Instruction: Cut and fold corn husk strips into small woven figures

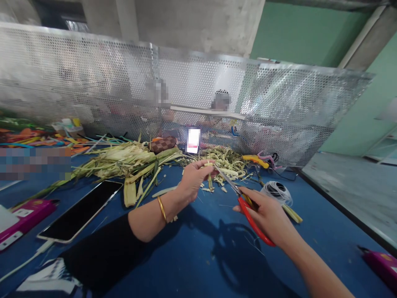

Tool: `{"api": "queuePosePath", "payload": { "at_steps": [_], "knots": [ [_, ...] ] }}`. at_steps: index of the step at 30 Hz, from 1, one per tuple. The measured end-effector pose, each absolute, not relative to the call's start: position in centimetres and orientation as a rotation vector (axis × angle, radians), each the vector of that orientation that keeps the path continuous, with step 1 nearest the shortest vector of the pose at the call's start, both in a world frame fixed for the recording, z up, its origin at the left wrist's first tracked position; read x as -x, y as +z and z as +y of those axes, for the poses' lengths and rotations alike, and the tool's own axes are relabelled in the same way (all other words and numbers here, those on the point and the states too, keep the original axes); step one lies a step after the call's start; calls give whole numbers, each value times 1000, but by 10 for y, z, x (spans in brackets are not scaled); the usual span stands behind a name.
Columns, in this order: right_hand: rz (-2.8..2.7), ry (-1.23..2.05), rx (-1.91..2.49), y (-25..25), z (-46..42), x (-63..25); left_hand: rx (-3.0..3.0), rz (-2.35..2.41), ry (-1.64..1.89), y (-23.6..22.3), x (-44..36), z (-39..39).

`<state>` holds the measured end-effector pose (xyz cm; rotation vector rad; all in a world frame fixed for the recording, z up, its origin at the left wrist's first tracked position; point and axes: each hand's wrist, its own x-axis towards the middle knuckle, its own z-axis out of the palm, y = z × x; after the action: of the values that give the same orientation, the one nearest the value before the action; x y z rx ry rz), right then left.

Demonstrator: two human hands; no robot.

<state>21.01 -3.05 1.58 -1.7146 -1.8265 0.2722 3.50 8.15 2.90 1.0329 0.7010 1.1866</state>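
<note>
My left hand point(194, 178) is closed in a pinch on a small pale plant strip point(210, 164), whose short ends hang below the fingers. My right hand point(263, 211) grips a pair of scissors point(254, 225) with red handles. The metal blades point up and left, and their tips meet the strip at my left fingertips. Whether the blades are apart is too small to tell. Behind my left hand lies a heap of yellow-green plant trimmings point(229, 159). A coil of white cord point(277, 192) rests on the blue table point(198, 256) beyond my right hand.
A large pile of dried husks point(124, 159) lies left of centre, beside a checkered pouch point(163, 144). Nearer stands a black-screened phone point(83, 211) with a cable, then a magenta power strip point(26, 219). A yellow-handled tool point(256, 160) lies by the perforated metal screen point(198, 78).
</note>
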Motion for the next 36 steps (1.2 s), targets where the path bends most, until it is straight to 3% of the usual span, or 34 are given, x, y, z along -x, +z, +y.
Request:
{"api": "queuePosePath", "payload": {
  "at_steps": [12,23,32,36],
  "knots": [
    [-1590,206,1749,13,-25,-218,-1045,748,1113,32,-29,83],
    [-1461,560,1507,18,-23,-209,-940,702,968,48,-19,85],
    [-1558,512,1704,8,-19,-213,-1002,797,925,49,-18,83],
    [-1872,240,1996,7,-27,-202,-1042,800,1067,50,-16,86]
  ]
}}
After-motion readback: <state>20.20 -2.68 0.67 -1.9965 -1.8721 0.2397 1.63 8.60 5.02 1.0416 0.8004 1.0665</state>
